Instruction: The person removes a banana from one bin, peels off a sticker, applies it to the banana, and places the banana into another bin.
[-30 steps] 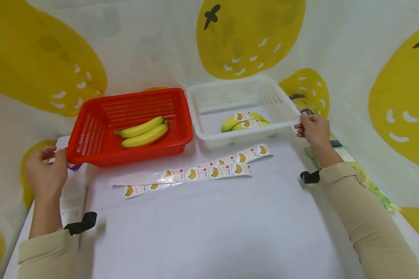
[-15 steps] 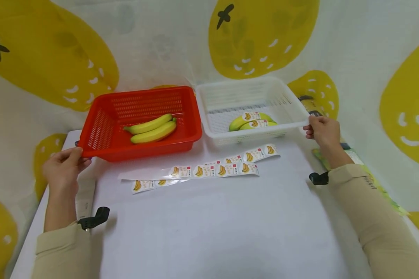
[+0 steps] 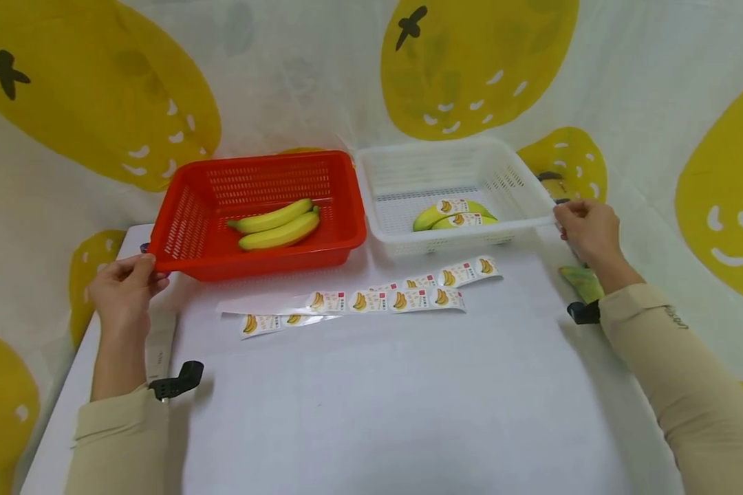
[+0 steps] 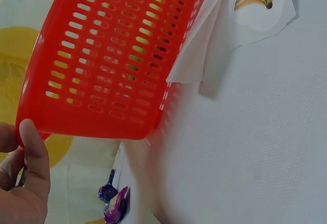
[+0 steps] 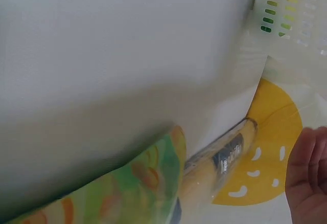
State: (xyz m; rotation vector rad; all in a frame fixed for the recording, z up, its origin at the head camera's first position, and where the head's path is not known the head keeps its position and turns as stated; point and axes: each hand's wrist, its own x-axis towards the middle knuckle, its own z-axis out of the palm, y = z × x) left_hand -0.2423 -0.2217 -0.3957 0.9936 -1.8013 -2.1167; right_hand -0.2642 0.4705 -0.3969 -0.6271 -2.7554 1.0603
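2 baskets (image 3: 347,234), 4 bananas (image 3: 278,230)

2 baskets (image 3: 347,199), 4 bananas (image 3: 278,230), 2 sticker strips (image 3: 371,301), 2 hands (image 3: 120,289)

Red perforated plastic basket (image 3: 256,199): glossy, smooth moulded walls with slotted holes. White perforated plastic basket (image 3: 452,179): same moulding, slightly translucent, duller sheen. White worktop (image 3: 378,399): matt cover, with a fine pebbled texture in the left wrist view. Strips of banana-printed paper stickers (image 3: 371,299): shiny backing paper. Yellow smooth-skinned bananas (image 3: 275,227): satin. Beige sleeves (image 3: 675,371): matt cloth. Backdrop (image 3: 297,75): thin printed fabric.
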